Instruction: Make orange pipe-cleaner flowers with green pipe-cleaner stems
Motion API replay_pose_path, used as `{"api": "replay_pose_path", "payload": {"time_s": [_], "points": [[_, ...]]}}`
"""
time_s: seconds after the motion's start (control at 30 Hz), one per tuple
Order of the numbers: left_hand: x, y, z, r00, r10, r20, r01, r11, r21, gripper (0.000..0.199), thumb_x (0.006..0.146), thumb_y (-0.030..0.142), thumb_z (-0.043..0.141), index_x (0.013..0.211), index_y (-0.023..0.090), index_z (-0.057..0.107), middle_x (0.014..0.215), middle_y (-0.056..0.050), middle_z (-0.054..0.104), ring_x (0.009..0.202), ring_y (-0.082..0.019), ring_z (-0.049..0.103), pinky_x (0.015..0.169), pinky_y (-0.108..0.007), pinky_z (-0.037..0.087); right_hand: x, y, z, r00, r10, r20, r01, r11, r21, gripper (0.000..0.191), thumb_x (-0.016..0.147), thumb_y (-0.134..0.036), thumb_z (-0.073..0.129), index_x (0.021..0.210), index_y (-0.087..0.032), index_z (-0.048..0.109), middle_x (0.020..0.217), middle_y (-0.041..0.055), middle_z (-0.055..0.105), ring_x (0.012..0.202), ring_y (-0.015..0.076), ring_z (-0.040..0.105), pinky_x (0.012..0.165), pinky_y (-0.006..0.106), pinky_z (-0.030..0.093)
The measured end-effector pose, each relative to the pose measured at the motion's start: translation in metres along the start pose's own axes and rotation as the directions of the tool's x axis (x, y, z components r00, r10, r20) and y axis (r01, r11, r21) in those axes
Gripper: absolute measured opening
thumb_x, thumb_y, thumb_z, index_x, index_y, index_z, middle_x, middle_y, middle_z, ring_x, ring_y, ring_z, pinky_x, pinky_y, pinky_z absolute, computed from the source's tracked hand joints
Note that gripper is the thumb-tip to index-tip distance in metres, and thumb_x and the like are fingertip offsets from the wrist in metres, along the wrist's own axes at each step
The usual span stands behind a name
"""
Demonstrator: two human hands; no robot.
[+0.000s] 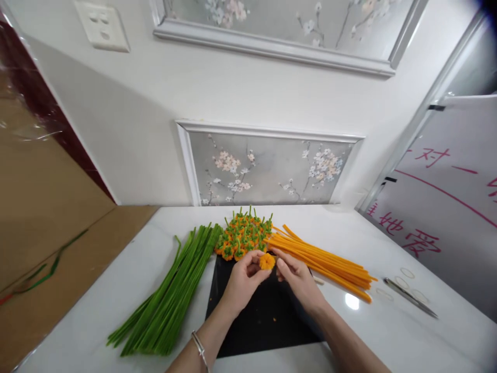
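One orange flower (267, 261) – held up over the far end of the black mat (267, 326). Handling: I judge a light pinch best, sparing the petals. Left hand (243, 280): thumb and fingers closed on the flower's left side, forearm angled inward. Right hand (300, 282): fingers curled, thumb tip just beside the flower's right – whether gripping anything, I cannot tell. Flower pile (245, 233): beyond, far side.

The back of the orange flower (267, 261) is hidden; the upper framed panel (267, 26) is cut off.
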State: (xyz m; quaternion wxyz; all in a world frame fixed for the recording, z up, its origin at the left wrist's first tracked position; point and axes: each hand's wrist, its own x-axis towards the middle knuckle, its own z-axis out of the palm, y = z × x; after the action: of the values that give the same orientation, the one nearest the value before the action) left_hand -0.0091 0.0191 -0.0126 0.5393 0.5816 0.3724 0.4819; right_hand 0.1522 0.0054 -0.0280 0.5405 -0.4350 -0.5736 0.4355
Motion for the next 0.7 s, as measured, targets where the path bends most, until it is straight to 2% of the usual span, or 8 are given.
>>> {"api": "replay_pose_path", "payload": {"time_s": [0.13, 0.2, 0.23, 0.3, 0.37, 0.43, 0.53, 0.7], "points": [[-0.002, -0.002, -0.001, 1.0, 0.016, 0.02, -0.016, 1.0, 0.015, 0.033, 0.072, 0.024, 0.07, 0.103, 0.018, 0.06, 0.084, -0.001, 0.063, 0.074, -0.014, 0.06, 0.065, -0.024, 0.052, 0.003, 0.003, -0.01, 0.995, -0.096, 0.026, 0.097, 0.994, -0.049, 0.04, 0.082, -0.037, 0.062, 0.12, -0.024, 0.064, 0.112, 0.0085, 0.064, 0.091, 0.0197, 0.062, 0.073, 0.031, 0.053], [-0.003, 0.0, 0.001, 0.999, 0.024, 0.033, -0.025, 0.999, 0.023, 0.033, 0.072, 0.024, 0.07, 0.103, 0.019, 0.061, 0.082, 0.0, 0.062, 0.073, -0.013, 0.059, 0.063, -0.023, 0.05, 0.002, 0.003, -0.008, 0.985, -0.152, 0.083, 0.158, 0.985, -0.072, 0.038, 0.078, -0.033, 0.067, 0.115, -0.024, 0.066, 0.12, 0.009, 0.062, 0.104, 0.0232, 0.059, 0.085, 0.036, 0.051], [-0.004, 0.001, 0.003, 0.999, 0.027, 0.037, -0.028, 0.999, 0.03, 0.032, 0.072, 0.024, 0.069, 0.103, 0.019, 0.062, 0.083, -0.001, 0.062, 0.074, -0.014, 0.058, 0.063, -0.023, 0.05, 0.002, 0.003, -0.005, 0.98, -0.168, 0.104, 0.177, 0.98, -0.089, 0.033, 0.078, -0.032, 0.066, 0.11, -0.023, 0.069, 0.115, 0.0087, 0.064, 0.103, 0.0231, 0.06, 0.087, 0.036, 0.05], [-0.005, 0.003, 0.006, 0.998, 0.032, 0.046, -0.034, 0.998, 0.044, 0.03, 0.073, 0.023, 0.068, 0.101, 0.019, 0.062, 0.082, -0.001, 0.061, 0.075, -0.014, 0.058, 0.065, -0.023, 0.051, 0.0, 0.004, -0.001, 0.98, -0.164, 0.113, 0.178, 0.976, -0.128, 0.021, 0.082, -0.033, 0.061, 0.094, -0.02, 0.072, 0.093, 0.0065, 0.069, 0.084, 0.0196, 0.063, 0.077, 0.032, 0.052], [-0.005, 0.005, 0.007, 0.998, 0.038, 0.05, -0.041, 0.998, 0.055, 0.032, 0.072, 0.022, 0.069, 0.103, 0.019, 0.063, 0.08, 0.0, 0.06, 0.075, -0.013, 0.058, 0.068, -0.024, 0.052, -0.002, 0.006, 0.002, 0.988, -0.13, 0.084, 0.141, 0.978, -0.154, 0.025, 0.085, -0.034, 0.056, 0.074, -0.018, 0.071, 0.069, 0.0023, 0.065, 0.062, 0.0153, 0.059, 0.061, 0.026, 0.051], [-0.005, 0.007, 0.006, 0.998, 0.036, 0.048, -0.038, 0.998, 0.042, 0.044, 0.069, 0.019, 0.07, 0.112, 0.022, 0.06, 0.083, 0.001, 0.059, 0.072, -0.012, 0.059, 0.067, -0.023, 0.052, -0.002, 0.008, 0.001, 0.994, -0.103, 0.027, 0.106, 0.984, -0.144, 0.031, 0.085, -0.037, 0.057, 0.063, -0.018, 0.068, 0.057, 0.0001, 0.06, 0.053, 0.0143, 0.055, 0.053, 0.025, 0.047], [-0.004, 0.008, 0.002, 1.0, 0.004, 0.012, -0.004, 0.999, -0.034, 0.058, 0.065, 0.016, 0.072, 0.119, 0.027, 0.057, 0.09, 0.002, 0.059, 0.069, -0.01, 0.06, 0.065, -0.021, 0.053, 0.001, 0.012, -0.004, 0.994, -0.092, -0.062, 0.085, 0.991, -0.1, 0.028, 0.081, -0.041, 0.061, 0.063, -0.021, 0.069, 0.06, 0.0013, 0.064, 0.056, 0.0173, 0.059, 0.055, 0.027, 0.049], [-0.005, 0.011, 0.006, 0.982, -0.187, 0.024, 0.189, 0.973, -0.135, 0.026, 0.071, 0.028, 0.072, 0.093, 0.015, 0.067, 0.087, -0.003, 0.064, 0.07, -0.012, 0.065, 0.064, -0.022, 0.056, 0.005, 0.017, -0.011, 0.984, -0.078, -0.158, 0.062, 0.993, -0.102, 0.032, 0.08, -0.044, 0.062, 0.066, -0.017, 0.07, 0.062, 0.0027, 0.065, 0.059, 0.0183, 0.061, 0.061, 0.03, 0.051]]}}
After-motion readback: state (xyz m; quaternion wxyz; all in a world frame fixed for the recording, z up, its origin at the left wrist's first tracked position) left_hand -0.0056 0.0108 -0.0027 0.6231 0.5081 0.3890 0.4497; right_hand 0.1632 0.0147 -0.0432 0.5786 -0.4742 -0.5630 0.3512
